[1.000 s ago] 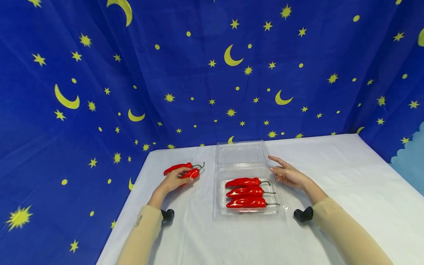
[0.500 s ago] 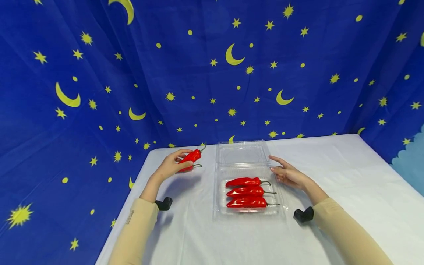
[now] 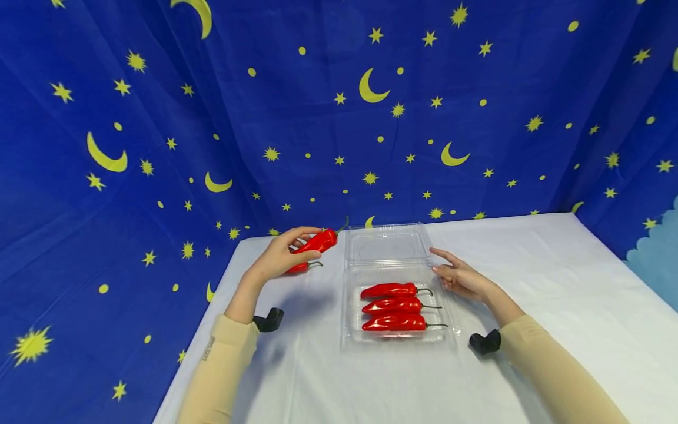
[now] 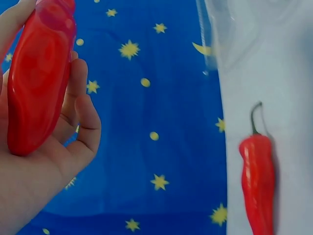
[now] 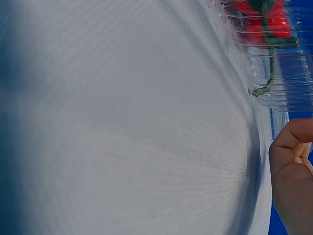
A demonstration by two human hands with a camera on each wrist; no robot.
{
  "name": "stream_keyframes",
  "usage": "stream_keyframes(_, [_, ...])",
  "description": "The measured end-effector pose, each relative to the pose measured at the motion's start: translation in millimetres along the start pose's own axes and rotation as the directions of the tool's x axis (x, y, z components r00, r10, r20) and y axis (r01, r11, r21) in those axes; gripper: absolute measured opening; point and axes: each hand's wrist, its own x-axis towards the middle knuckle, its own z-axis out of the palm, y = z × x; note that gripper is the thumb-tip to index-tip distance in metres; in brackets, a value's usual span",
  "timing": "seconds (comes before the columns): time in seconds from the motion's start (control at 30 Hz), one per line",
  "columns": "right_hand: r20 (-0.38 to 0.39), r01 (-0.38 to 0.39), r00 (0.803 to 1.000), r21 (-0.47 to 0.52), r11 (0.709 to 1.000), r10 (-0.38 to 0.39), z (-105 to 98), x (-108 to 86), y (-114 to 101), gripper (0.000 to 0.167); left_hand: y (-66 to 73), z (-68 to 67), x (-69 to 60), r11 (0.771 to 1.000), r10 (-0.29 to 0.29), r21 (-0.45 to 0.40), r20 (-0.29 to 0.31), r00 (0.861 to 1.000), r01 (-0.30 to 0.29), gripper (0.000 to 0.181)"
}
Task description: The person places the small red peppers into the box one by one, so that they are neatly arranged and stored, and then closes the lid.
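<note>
A red pepper (image 3: 321, 241) with a green stem is pinched between the thumb and fingers of my left hand (image 3: 278, 257), raised above the table; the left wrist view shows the same pepper (image 4: 39, 78) against the palm. Beneath that hand a second pepper (image 3: 298, 268) lies on the cloth, also in the left wrist view (image 4: 258, 181). Three red peppers (image 3: 394, 306) lie side by side in the base of a clear hinged box (image 3: 352, 330), its lid folded back. My right hand (image 3: 466, 280) touches the box's right side near the hinge, fingers extended.
A white cloth (image 3: 529, 271) covers the table. Behind and at the left hangs a blue curtain (image 3: 318, 118) with yellow moons and stars. The clear lid (image 3: 386, 246) lies flat toward the back edge.
My left hand has lifted one pepper off the cloth and moved it up and to the right, toward the box. The right hand and the peppers in the box have stayed in place.
</note>
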Motion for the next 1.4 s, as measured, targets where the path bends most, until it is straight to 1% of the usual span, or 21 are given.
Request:
stream_keyframes(0.17, [-0.002, -0.001, 1.000, 0.010, 1.000, 0.001, 0.0, 0.0, -0.3, 0.072, 16.7, 4.6, 1.8, 0.999, 0.040, 0.003, 0.022, 0.999, -0.040, 0.053])
stream_keyframes(0.3, [-0.003, 0.000, 1.000, 0.014, 1.000, 0.000, -0.7, 0.6, -0.5, 0.072, 25.6, 9.6, 5.1, 0.996, 0.083, 0.016, 0.053, 0.995, -0.084, 0.054])
stream_keyframes(0.4, [-0.003, -0.004, 1.000, 0.010, 1.000, 0.004, -0.6, 0.9, -0.6, 0.072, 30.4, 14.1, 7.9, 0.994, 0.104, 0.012, 0.071, 0.992, -0.105, 0.054])
stream_keyframes(0.63, [0.004, 0.002, 1.000, 0.009, 1.000, -0.002, -0.7, -0.4, 0.6, 0.072, 41.9, 28.8, 17.4, 0.991, 0.133, -0.019, 0.102, 0.986, -0.131, 0.051])
stream_keyframes(0.8, [0.007, 0.011, 1.000, 0.015, 1.000, -0.011, -1.6, -1.0, -0.3, 0.072, 46.8, 43.2, 26.7, 0.985, 0.175, -0.025, 0.132, 0.976, -0.174, 0.050])
stream_keyframes(0.83, [0.009, 0.012, 1.000, 0.014, 1.000, -0.012, -1.5, -1.0, -0.3, 0.072, 52.5, 44.9, 25.7, 0.984, 0.177, -0.025, 0.143, 0.974, -0.175, 0.050])
stream_keyframes(1.03, [0.020, 0.031, 0.999, 0.015, 0.999, -0.032, -1.1, -0.6, 1.9, 0.069, 49.3, 67.0, 33.0, 0.979, 0.202, -0.054, 0.188, 0.961, -0.195, 0.047])
stream_keyframes(1.07, [0.020, 0.032, 0.999, 0.022, 0.999, -0.032, -0.9, -0.3, 2.7, 0.069, 43.0, 72.2, 35.8, 0.978, 0.207, -0.062, 0.193, 0.959, -0.199, 0.047])
stream_keyframes(1.2, [0.014, 0.028, 0.999, 0.049, 0.998, -0.029, -1.2, 0.3, 3.7, 0.070, 44.1, 85.6, 36.9, 0.976, 0.216, -0.073, 0.232, 0.948, -0.204, 0.049])
stream_keyframes(1.3, [0.012, 0.033, 0.999, 0.059, 0.998, -0.034, -1.7, 0.9, 3.9, 0.070, 45.2, 96.4, 38.1, 0.978, 0.207, -0.075, 0.263, 0.942, -0.194, 0.049])
stream_keyframes(1.4, [0.017, 0.038, 0.999, 0.062, 0.997, -0.039, -1.8, 1.5, 4.1, 0.069, 45.5, 106.6, 39.0, 0.983, 0.183, -0.080, 0.301, 0.936, -0.166, 0.049])
